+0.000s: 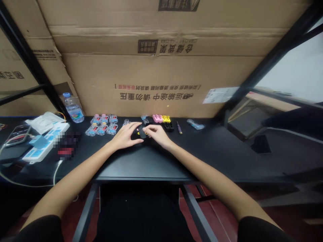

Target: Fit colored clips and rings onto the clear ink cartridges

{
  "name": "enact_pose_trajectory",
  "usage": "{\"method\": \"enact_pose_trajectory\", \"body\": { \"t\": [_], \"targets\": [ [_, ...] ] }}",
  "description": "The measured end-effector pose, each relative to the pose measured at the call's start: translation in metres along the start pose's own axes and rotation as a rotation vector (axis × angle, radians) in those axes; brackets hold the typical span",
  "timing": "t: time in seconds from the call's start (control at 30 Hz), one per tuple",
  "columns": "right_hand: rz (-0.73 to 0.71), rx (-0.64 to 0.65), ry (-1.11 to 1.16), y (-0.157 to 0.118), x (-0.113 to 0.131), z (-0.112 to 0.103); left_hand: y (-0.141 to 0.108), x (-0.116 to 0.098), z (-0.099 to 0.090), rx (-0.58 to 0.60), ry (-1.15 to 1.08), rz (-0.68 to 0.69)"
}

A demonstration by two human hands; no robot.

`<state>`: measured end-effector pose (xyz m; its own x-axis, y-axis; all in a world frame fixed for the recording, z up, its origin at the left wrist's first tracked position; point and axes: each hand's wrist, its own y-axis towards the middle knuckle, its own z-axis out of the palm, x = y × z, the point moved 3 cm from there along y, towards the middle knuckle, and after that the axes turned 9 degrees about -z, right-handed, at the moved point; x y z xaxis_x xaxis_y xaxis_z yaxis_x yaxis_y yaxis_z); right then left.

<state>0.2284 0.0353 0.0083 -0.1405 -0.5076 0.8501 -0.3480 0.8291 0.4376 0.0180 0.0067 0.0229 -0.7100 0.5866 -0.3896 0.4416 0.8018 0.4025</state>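
Black plastic part (142, 131) with yellow and pink bits: in the head view it sits between both hands, over the counter (151, 163). The left hand (123, 136) straddles its left side, thumb and fingers spread; whether they press it, I cannot tell. The right hand (159, 135), closely abutting, pinches its right edge. Its long axis is too hidden to judge.

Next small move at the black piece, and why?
Probably a small adjustment with the right hand at the right edge of the black piece: that hand is right there, while the left hand curls around the other side, seemingly steadying it. Fine detail is too small to read.
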Motion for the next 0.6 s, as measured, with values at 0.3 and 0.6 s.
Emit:
{"method": "enact_pose_trajectory", "body": {
  "t": [0.3,0.6],
  "targets": [
    [-0.001,0.038,0.083,-0.004,-0.003,0.006,0.0,0.004,0.0,-0.028,-0.046,0.041],
    [-0.273,-0.086,-0.266,-0.012,0.009,0.009,0.001,0.004,-0.001,-0.05,-0.197,0.077]
  ]
}}
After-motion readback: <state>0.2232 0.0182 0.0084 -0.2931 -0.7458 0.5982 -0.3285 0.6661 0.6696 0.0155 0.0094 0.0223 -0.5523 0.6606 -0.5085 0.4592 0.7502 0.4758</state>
